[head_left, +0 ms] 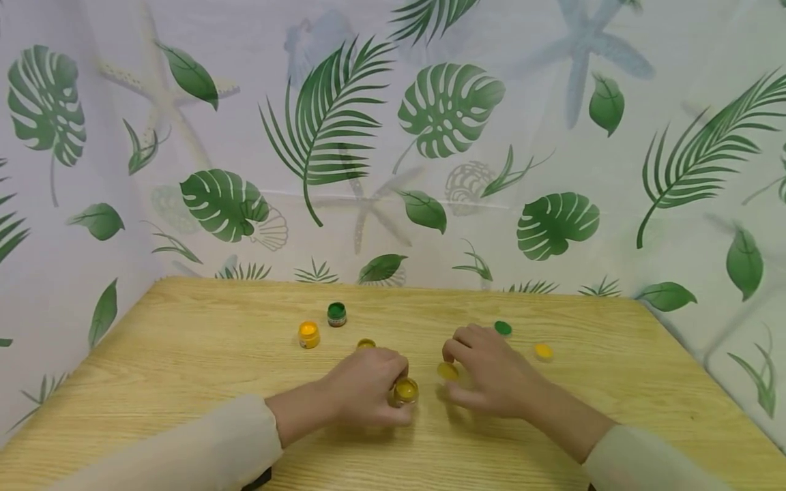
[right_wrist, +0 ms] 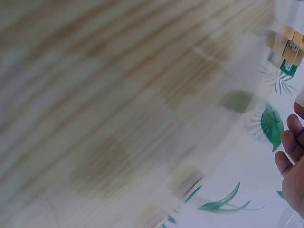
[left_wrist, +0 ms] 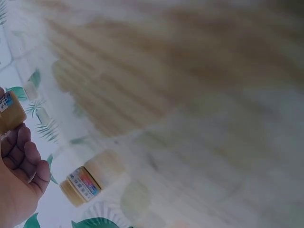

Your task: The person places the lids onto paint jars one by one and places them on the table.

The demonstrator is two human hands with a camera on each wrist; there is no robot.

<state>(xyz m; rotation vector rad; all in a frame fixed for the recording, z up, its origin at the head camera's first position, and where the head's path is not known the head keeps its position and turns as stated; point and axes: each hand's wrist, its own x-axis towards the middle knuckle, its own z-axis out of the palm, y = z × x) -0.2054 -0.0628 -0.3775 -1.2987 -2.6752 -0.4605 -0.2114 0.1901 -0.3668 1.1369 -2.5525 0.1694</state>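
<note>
My left hand grips a small paint jar with ochre-yellow paint in its open top. In the left wrist view the held jar shows a printed label, and the fingers curl against it. My right hand pinches a round ochre lid between thumb and fingers, a short way right of the jar. At the edge of the right wrist view, a pale bit of the lid shows by the fingertips. Another ochre-topped jar stands just behind my left hand, partly covered by it.
An open jar of orange-yellow paint and an open jar of green paint stand at the back left. Beyond my right hand lie a green lid and a yellow lid. A leaf-patterned cloth borders the wooden table.
</note>
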